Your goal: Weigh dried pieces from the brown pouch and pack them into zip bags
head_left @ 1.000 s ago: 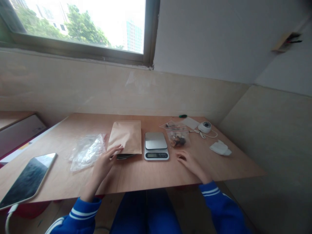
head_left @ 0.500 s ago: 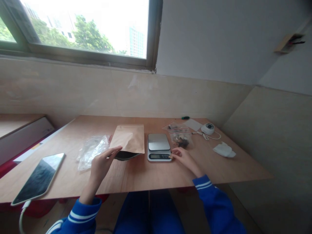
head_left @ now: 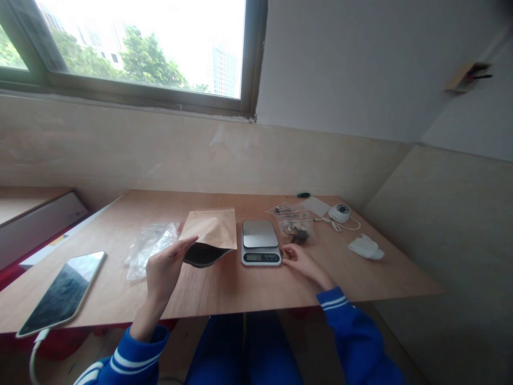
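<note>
My left hand [head_left: 166, 266] pinches the lip of a brown kraft paper bag [head_left: 211, 227] lying on the table. The bag's mouth gapes towards me and shows a dark lining. Right of the bag stands a digital kitchen scale [head_left: 260, 243] with a bare metal plate. At the scale's lower right corner is my right hand [head_left: 298, 259], its fingertips closed on a small tan piece [head_left: 285, 255] mostly hidden by them. Just behind that hand lies a clear zip bag [head_left: 297, 227] with dark brown dried pieces inside.
A crumpled clear plastic bag [head_left: 150, 251] and a phone [head_left: 64, 294] on a cable lie to the left. To the right are a white dome camera [head_left: 340, 213] with its cord and a crumpled white tissue [head_left: 366, 246]. A green-handled tool [head_left: 303, 195] lies at the back edge.
The bag's mouth gapes wider, its near lip lower. My right hand has turned slightly at the scale's corner, and the tan piece shows less between its fingers.
</note>
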The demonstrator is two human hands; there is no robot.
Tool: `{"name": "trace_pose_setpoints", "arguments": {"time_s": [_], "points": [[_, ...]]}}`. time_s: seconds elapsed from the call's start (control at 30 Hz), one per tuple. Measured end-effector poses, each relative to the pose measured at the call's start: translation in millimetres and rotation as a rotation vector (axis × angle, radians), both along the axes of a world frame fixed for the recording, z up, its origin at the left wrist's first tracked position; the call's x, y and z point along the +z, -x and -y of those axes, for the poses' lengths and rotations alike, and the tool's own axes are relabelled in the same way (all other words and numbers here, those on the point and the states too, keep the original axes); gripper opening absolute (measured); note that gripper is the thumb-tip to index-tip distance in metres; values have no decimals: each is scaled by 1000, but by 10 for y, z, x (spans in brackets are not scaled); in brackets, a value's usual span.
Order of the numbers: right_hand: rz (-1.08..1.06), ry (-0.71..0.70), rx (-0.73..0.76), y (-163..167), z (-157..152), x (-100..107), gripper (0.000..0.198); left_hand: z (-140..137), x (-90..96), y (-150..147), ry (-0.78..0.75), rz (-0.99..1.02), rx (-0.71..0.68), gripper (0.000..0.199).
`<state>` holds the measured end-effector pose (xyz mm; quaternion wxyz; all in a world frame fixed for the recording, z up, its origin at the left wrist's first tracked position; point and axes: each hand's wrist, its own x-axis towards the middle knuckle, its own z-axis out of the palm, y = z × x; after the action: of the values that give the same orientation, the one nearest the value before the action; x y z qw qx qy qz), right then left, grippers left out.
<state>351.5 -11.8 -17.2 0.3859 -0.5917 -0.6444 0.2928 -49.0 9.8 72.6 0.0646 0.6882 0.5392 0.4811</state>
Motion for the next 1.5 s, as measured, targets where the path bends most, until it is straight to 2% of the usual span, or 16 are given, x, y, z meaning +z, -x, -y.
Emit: {"name": "trace_pose_setpoints", "arguments": {"time_s": [0.1,0.2,0.3,0.37,0.47,0.57,0.67,0.77,0.97,1.07,1.2,1.27,1.37,1.43,1.5], "points": [[36,-22,-11,-34,-21,81,31,11,20,-32,11,9,25,26],[62,-76,-89,1,-115,301,31,11,23,-99,23,21,42,25],[42,-149,-140,168,-299,530,37,15,19,-165,39,21,47,25],[44,-182,-99,313,-441,602,38,21,14,-187,48,22,41,25],[122,-182,-41,477,-608,540,32,31,1,-173,57,33,21,24],[167,-187,-81,543,-677,330,29,42,-20,-132,73,47,-2,24],[174,-182,-154,570,-686,108,37,45,-50,-113,85,64,-7,25],[185,-169,-172,594,-701,-18,43,33,-74,-128,96,74,8,26],[192,-156,-161,656,-790,-45,46,-14,-63,-179,115,73,41,25],[189,-119,-155,741,-852,-48,53,-35,-24,-202,106,70,64,25],[139,-44,-131,900,-879,94,63,-60,55,-236,85,46,125,25],[104,-165,-172,1004,-789,271,58,-69,94,-255,67,38,141,25],[40,-533,-210,1240,-487,608,38,-73,133,-300,62,38,127,24],[56,-666,-57,1462,-248,811,32,-69,144,-347,76,38,110,23],[244,-687,309,1711,-73,942,28,-62,147,-398,99,31,104,23]]}}
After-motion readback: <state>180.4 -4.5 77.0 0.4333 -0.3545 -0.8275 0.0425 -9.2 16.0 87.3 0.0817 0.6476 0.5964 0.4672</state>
